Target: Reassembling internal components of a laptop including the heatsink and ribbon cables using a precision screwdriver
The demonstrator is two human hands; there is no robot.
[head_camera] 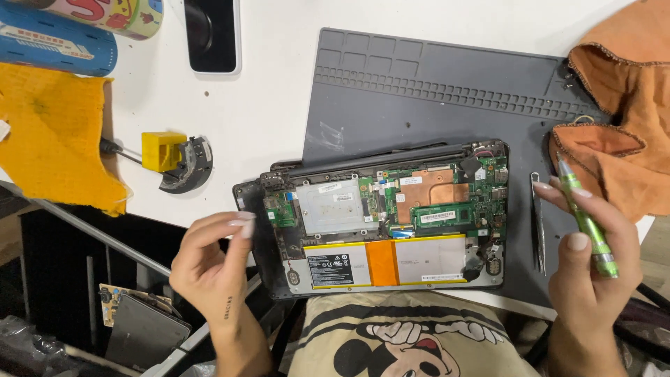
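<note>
Fingertips (pixel 241 225) of the left hand (pixel 209 265) are pinched together at lower left of centre, thumb against forefinger, perhaps on something tiny; whether anything sits between them cannot be told. The right hand (pixel 593 279), at the right edge of the frame, is clenched around a slim green metallic screwdriver (pixel 585 216), thumb pressed on its barrel, tip pointing up and away from the work.

Between the two hands lies an opened dark grey laptop with its bottom cover off (pixel 380 223), in the middle of the frame. A bare copper heat plate (pixel 431 188) and green circuit board (pixel 447 218) fill its upper half, and a flat silver battery with an orange band (pixel 387 264) fills its lower edge. The laptop rests partly on a grey ribbed rubber work mat (pixel 433 84) that reaches to the upper right. Thin steel tweezers (pixel 538 223) lie on the mat just beside the laptop's right side, near the right hand.

Judged from this, good work here means keeping any small part firmly pinched and over the mat rather than over the table edge, and seating the driver tip square before turning.

Further out, an orange cloth (pixel 628 126) is bunched at the upper right, and a yellow cloth (pixel 49 132) lies at the left.
</note>
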